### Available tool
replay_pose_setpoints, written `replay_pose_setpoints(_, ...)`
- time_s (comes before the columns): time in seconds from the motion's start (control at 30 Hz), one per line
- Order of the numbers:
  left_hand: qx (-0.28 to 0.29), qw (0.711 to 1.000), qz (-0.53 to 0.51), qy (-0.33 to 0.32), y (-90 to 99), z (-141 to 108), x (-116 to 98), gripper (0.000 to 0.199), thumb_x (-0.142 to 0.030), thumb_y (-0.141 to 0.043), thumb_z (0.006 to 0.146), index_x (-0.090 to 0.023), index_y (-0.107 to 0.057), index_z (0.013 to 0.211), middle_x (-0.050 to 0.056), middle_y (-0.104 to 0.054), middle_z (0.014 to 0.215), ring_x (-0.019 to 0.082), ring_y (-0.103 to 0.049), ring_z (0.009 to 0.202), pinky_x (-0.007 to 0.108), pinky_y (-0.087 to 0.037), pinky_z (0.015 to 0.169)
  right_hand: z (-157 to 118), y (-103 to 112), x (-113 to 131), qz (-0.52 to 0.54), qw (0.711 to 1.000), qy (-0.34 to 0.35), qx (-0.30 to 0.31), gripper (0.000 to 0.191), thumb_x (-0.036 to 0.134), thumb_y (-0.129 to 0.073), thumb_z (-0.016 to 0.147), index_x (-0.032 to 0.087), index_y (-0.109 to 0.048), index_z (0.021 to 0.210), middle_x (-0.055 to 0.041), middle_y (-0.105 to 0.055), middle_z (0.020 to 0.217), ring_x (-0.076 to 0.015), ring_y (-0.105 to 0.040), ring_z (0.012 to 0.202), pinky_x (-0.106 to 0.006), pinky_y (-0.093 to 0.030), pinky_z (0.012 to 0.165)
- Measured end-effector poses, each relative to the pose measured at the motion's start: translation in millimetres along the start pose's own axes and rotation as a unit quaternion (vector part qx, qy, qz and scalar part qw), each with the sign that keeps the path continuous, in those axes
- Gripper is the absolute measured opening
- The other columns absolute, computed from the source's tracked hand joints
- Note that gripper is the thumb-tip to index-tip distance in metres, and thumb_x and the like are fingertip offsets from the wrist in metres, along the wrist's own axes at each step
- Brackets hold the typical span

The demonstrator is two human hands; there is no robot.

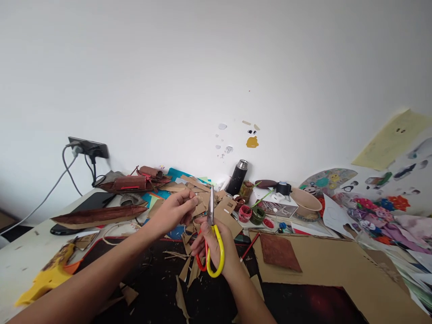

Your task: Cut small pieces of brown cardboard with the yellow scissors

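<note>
The right hand [221, 245] is closed around shiny metal scissors with red and yellow handles [216, 265], tips up, perhaps to keep them easy to steer. The left hand [180, 208] is beside them, fingertips bunched; I can't tell if they pinch anything. Brown cardboard scraps [181, 299] clutter the middle, and a yellow plastic glue gun [50, 274] lies near the white tabletop's [16, 261] left edge.

From where I stand, there's one black flask [238, 177]. Left of it I count one power strip [88, 147], one bare boat hull [101, 217], at least one cabined boat [130, 183] and one glue gun [50, 275]. Below it, one pair of scissors [216, 252]. Right of it, one beige bowl [305, 202], one reddish-brown square [280, 253] and one yellow wall sheet [388, 141].
</note>
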State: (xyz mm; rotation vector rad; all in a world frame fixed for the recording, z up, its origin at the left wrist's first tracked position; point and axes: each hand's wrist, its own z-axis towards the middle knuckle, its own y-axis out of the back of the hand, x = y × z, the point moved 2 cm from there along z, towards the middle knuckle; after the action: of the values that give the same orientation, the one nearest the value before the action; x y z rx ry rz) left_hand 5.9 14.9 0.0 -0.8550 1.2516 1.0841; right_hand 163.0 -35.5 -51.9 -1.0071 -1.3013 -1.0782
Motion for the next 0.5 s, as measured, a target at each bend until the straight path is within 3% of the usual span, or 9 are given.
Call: replay_pose_setpoints(0.5,-0.021,0.999,-0.024,-0.021,5.0,0.2,-5.4,0.042,-0.059,-0.069,0.087,-0.022,-0.051,0.083,-0.01,-0.046,0.059,0.01,-0.048,0.044,0.023,-0.035,0.045,-1.9,-6.2,-5.8,0.035,0.998,-0.043,0.023,0.098,0.097,-0.063,0.071,0.013,-0.064,0.122,-0.008,-0.075,0.067,-0.0243,-0.074,0.054,-0.028,-0.052,0.05)
